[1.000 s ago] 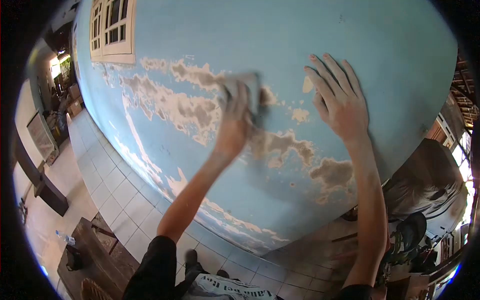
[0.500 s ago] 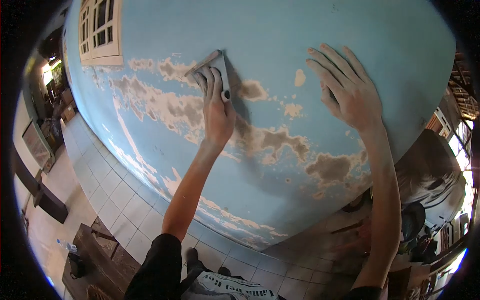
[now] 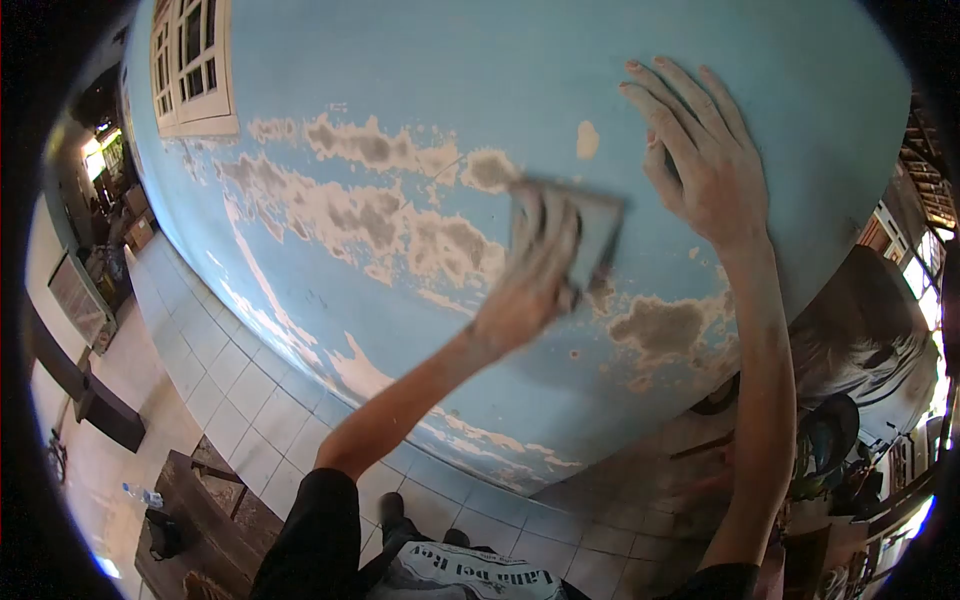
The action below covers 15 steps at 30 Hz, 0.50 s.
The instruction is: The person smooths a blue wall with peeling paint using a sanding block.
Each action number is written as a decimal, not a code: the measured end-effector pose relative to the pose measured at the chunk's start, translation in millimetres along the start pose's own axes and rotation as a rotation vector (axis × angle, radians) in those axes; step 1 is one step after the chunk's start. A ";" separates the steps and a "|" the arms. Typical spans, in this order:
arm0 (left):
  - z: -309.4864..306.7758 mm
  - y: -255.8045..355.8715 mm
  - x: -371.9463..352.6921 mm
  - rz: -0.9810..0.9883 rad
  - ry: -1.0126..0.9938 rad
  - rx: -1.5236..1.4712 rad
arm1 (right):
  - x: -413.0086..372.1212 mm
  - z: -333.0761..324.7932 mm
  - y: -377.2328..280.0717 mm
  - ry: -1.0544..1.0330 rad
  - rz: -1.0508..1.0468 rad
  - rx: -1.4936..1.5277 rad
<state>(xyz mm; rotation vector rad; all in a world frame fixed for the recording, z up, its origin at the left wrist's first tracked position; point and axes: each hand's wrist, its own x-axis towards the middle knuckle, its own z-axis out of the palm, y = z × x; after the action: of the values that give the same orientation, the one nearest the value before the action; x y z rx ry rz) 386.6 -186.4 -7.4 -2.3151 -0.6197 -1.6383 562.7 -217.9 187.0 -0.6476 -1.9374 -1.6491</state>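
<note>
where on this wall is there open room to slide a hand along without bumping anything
Widest free stretch: smooth paint on the light blue wall above the peeled brown patches, between the white window frame and the right hand pressed flat. Tight spot: the gap between that hand and the left hand gripping the blurred grey flat tool.

Black short sleeves (image 3: 318, 520), bare forearms (image 3: 420, 388), perhaps a white lettered shirt front (image 3: 470, 578).

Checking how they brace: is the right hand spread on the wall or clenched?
Spread: the right hand lies open on the wall, fingers fanned; the left hand grips a scraper.
</note>
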 end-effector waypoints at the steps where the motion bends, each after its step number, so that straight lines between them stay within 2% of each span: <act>1: 2.5 5.3 -6.8 0.079 -0.055 0.028 | -1.4 1.1 -0.2 0.005 -0.002 0.009; 5: -9.2 1.6 24.9 0.030 -0.014 -0.019 | -4.5 5.7 -0.7 0.013 0.014 0.013; 7: -28.0 2.0 69.0 0.017 0.143 -0.101 | -4.4 3.6 -1.0 0.005 0.013 0.009; 9: -30.5 3.9 79.5 0.016 0.159 -0.162 | -2.1 1.0 -0.1 0.002 0.009 0.007; 11: -24.7 7.2 64.4 0.017 0.167 -0.220 | -1.7 -1.3 -1.5 -0.019 0.032 -0.014; 13: -2.9 11.2 17.0 0.044 -0.041 -0.180 | -2.4 0.3 -1.6 -0.009 0.031 -0.011; 15: -3.4 -3.6 2.6 -0.006 -0.009 -0.200 | -1.9 1.9 -0.1 0.009 0.025 -0.014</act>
<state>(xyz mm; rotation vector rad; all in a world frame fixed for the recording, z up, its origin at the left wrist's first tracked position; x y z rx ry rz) 382.8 -184.2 -4.0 -2.4606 -0.4845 -1.7666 563.9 -216.1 185.4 -0.6662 -1.9055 -1.6482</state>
